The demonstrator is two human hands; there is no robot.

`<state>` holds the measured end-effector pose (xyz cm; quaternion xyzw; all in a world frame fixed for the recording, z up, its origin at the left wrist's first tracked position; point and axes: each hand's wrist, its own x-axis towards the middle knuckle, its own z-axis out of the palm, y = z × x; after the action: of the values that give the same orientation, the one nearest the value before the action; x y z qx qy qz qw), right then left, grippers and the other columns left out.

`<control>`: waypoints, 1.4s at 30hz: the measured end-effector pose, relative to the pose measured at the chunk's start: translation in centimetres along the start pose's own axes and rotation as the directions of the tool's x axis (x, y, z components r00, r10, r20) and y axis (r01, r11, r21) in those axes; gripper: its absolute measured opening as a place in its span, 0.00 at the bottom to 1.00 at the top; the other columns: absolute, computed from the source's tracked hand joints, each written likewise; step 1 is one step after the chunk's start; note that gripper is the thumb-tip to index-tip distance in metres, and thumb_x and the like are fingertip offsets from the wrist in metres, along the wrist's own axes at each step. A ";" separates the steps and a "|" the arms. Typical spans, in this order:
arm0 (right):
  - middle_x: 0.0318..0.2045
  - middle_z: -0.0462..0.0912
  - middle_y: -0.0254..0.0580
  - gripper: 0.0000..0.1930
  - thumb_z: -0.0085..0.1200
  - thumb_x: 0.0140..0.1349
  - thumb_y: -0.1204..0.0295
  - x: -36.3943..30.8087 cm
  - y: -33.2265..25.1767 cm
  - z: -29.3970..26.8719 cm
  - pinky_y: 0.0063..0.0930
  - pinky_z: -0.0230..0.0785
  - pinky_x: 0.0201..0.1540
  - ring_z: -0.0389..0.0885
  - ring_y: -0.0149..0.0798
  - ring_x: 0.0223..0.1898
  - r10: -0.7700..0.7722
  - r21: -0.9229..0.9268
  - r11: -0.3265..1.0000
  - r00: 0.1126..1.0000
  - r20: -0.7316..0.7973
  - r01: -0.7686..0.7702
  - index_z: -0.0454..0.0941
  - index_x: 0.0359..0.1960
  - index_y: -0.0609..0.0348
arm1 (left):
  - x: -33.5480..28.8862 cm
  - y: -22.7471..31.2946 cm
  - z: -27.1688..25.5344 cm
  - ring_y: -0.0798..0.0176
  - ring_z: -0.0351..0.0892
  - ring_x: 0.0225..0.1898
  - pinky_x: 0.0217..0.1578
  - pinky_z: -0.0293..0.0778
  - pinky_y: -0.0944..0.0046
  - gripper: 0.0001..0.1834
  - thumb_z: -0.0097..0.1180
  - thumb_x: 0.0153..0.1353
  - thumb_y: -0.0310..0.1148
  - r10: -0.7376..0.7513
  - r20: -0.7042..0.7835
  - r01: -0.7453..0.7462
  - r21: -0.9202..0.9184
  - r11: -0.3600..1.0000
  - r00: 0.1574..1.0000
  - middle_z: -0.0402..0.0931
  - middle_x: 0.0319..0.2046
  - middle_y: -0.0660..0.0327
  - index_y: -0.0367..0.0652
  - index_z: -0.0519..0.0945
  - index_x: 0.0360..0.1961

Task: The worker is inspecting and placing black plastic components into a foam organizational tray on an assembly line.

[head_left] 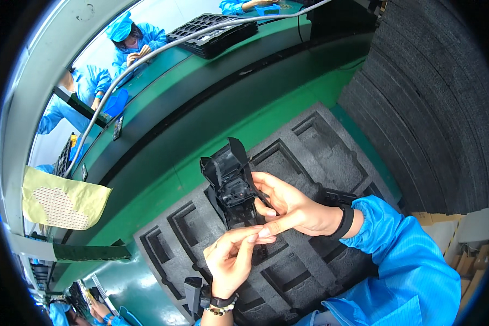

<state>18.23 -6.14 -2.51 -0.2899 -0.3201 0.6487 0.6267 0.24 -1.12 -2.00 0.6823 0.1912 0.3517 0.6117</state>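
One black plastic assembly (pixel 234 187), over the grey foam tray (pixel 299 153), long axis pointing away from us; we record it left of the right hand (pixel 288 209), the nearer, grip clamped on its edge. Left hand (pixel 229 256): below, fingertips together; contents, we cannot tell.

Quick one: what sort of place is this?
Probably a factory assembly area: people in blue smocks at a green bench, a dark foam tray with cut-outs, and stacked dark foam-like sheets.
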 end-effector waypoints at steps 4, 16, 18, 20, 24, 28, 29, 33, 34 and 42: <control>0.60 0.63 0.33 0.52 0.71 0.47 0.77 0.0 0.1 0.0 0.16 0.58 0.41 0.59 0.24 0.35 -0.012 0.004 1.000 1.000 -0.010 0.013 0.49 0.71 0.60 | 0.0 0.0 0.0 0.53 0.86 0.32 0.35 0.85 0.57 0.05 0.52 0.68 0.21 0.038 -0.007 -0.038 0.089 0.995 0.999 0.81 0.34 0.48 0.29 0.76 0.41; 0.62 0.62 0.35 0.52 0.71 0.48 0.76 0.0 0.3 0.1 0.17 0.58 0.40 0.58 0.24 0.35 0.001 -0.046 0.999 1.000 0.001 -0.001 0.48 0.71 0.61 | -0.3 0.1 0.1 0.57 0.86 0.35 0.38 0.85 0.61 0.06 0.50 0.67 0.19 -0.010 -0.035 0.010 0.003 1.000 0.999 0.82 0.35 0.47 0.27 0.75 0.42; 0.61 0.63 0.35 0.51 0.72 0.48 0.75 0.0 0.1 0.3 0.17 0.58 0.40 0.59 0.24 0.35 0.004 -0.041 0.999 1.000 -0.005 -0.004 0.48 0.71 0.61 | -0.4 0.0 0.1 0.57 0.86 0.35 0.38 0.85 0.60 0.06 0.50 0.68 0.19 -0.031 -0.041 0.030 -0.034 0.999 0.999 0.82 0.35 0.48 0.28 0.75 0.42; 0.61 0.63 0.35 0.51 0.72 0.48 0.74 0.0 0.1 0.3 0.17 0.58 0.40 0.60 0.23 0.36 -0.001 -0.056 0.998 1.000 -0.010 0.000 0.48 0.71 0.61 | -0.3 0.0 0.1 0.57 0.86 0.34 0.38 0.85 0.60 0.06 0.49 0.68 0.20 -0.051 -0.046 0.048 -0.070 0.996 0.998 0.82 0.34 0.49 0.28 0.75 0.43; 0.62 0.63 0.36 0.51 0.72 0.49 0.72 0.0 0.4 -0.3 0.17 0.57 0.42 0.64 0.23 0.43 -0.005 -0.100 0.995 1.000 -0.012 0.004 0.48 0.71 0.61 | 0.3 0.0 0.1 0.60 0.84 0.33 0.38 0.82 0.61 0.05 0.45 0.71 0.23 -0.119 -0.040 0.114 -0.117 0.987 0.992 0.80 0.32 0.52 0.32 0.71 0.44; 0.62 0.63 0.37 0.49 0.71 0.52 0.72 0.2 0.1 0.2 0.18 0.58 0.45 0.66 0.23 0.49 -0.040 -0.115 0.992 0.999 0.022 0.043 0.49 0.71 0.61 | 0.8 -0.3 -0.9 0.63 0.80 0.29 0.35 0.78 0.64 0.08 0.37 0.76 0.30 -0.077 -0.085 0.068 -0.104 0.992 0.993 0.78 0.29 0.53 0.38 0.67 0.41; 0.61 0.64 0.36 0.46 0.69 0.55 0.71 0.4 0.0 0.3 0.17 0.59 0.44 0.67 0.23 0.50 -0.049 -0.100 0.994 0.999 -0.008 0.048 0.50 0.70 0.60 | 1.1 -0.1 -1.2 0.64 0.78 0.26 0.33 0.77 0.64 0.10 0.34 0.77 0.34 -0.079 -0.145 0.070 -0.069 0.995 0.986 0.77 0.26 0.54 0.41 0.64 0.38; 0.49 0.70 0.28 0.28 0.52 0.69 0.71 0.8 0.1 -1.4 0.13 0.54 0.28 0.62 0.19 0.33 -0.053 0.024 0.998 0.992 -0.112 0.056 0.55 0.68 0.58 | 2.8 -1.3 -4.3 0.69 0.70 0.22 0.27 0.70 0.70 0.17 0.34 0.77 0.42 0.046 -0.348 0.027 0.201 0.979 0.936 0.70 0.20 0.60 0.44 0.63 0.31; 0.46 0.70 0.25 0.25 0.48 0.71 0.71 1.0 0.2 -1.9 0.14 0.52 0.26 0.58 0.20 0.28 -0.064 0.065 0.995 0.991 -0.120 0.072 0.58 0.67 0.56 | 3.2 -1.7 -5.3 0.71 0.68 0.21 0.26 0.67 0.72 0.18 0.36 0.77 0.42 0.063 -0.407 0.029 0.215 0.976 0.911 0.68 0.19 0.63 0.44 0.63 0.29; 0.38 0.68 0.23 0.16 0.45 0.73 0.67 1.2 0.7 -2.4 0.14 0.49 0.22 0.61 0.21 0.28 -0.051 0.199 0.975 0.976 -0.212 0.095 0.65 0.60 0.52 | 7.6 -3.9 -13.2 0.72 0.77 0.25 0.29 0.71 0.71 0.10 0.57 0.66 0.32 0.164 -0.392 0.234 0.781 0.580 0.905 0.80 0.23 0.61 0.38 0.78 0.31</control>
<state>19.59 -4.87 -4.53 -0.2759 -0.1945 0.6217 0.7068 -3.37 14.07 -3.89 0.7881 0.4724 0.3510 0.1803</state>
